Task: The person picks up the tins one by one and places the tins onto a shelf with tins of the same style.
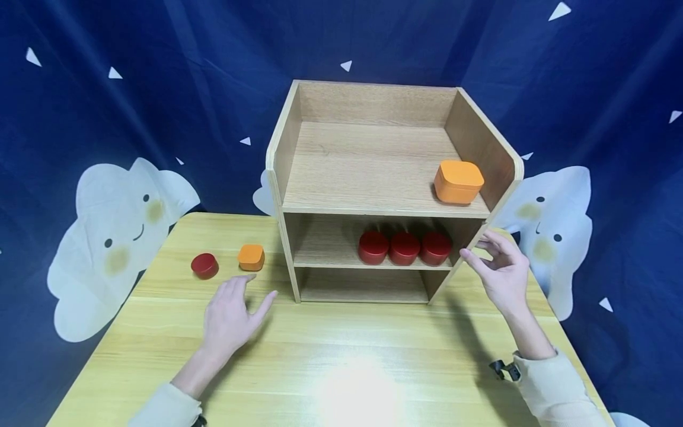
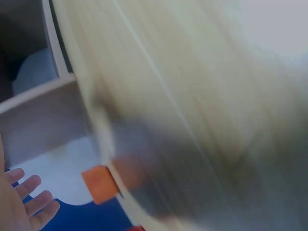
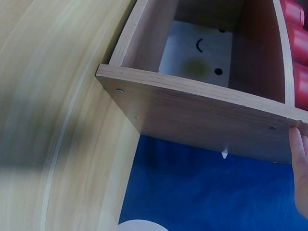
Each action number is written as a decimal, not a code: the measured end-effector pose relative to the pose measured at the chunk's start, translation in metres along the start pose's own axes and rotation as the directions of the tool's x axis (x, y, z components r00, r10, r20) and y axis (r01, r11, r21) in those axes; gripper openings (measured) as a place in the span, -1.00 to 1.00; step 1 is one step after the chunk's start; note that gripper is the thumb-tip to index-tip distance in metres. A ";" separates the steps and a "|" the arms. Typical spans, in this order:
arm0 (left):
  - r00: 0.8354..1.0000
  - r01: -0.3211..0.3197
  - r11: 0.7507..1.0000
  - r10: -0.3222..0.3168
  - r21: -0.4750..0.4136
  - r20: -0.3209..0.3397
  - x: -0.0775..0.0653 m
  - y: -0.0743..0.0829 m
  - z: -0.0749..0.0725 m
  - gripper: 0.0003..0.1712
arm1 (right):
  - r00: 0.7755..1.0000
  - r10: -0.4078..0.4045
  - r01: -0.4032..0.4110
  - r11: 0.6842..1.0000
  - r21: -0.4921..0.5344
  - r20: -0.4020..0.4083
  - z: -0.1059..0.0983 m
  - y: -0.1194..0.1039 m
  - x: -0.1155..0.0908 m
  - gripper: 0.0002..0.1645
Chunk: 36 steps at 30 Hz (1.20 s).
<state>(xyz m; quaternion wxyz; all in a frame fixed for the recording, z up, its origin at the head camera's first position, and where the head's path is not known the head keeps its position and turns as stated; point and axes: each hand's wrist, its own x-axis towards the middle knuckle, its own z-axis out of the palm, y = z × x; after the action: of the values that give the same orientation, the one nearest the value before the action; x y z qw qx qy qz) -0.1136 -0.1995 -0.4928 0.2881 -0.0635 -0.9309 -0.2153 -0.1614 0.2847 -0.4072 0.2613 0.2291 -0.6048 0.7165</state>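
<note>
Far-left curtain: a white cloud (image 1: 123, 249) smiles from blue cloth (image 1: 213, 71)
Red round box: sits on the table (image 1: 288, 362), far left
Left hand: open, thumb spread, over the table just nearer than a small orange box (image 1: 251, 257), which the left wrist view shows at the table's edge
Shelf unit (image 1: 368, 160): stands between the hands, blocking the curtain's middle
Red trio (image 1: 404, 248): three round boxes lined up right of centre, middle shelf
Large orange box (image 1: 459, 182): top shelf, right
Right hand (image 1: 501, 270): fingers loosely bent, touching the unit's right side; its wrist view alone reveals metal fasteners (image 3: 120, 90) and a cloud face (image 3: 197, 53) through the lowest bay
</note>
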 end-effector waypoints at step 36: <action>0.947 0.178 0.951 -0.236 0.254 0.218 0.036 -0.064 0.041 -0.05 | 1.000 -0.003 0.003 0.999 -0.033 0.002 -0.001 -0.002 0.000 -0.35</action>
<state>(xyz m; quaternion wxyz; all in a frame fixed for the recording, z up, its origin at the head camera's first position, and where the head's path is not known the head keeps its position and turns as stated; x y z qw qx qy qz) -0.1798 -0.2390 -0.5259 0.1515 0.0430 -0.9795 -0.1253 -0.1601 0.2858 -0.4064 0.2654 0.2264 -0.6166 0.7058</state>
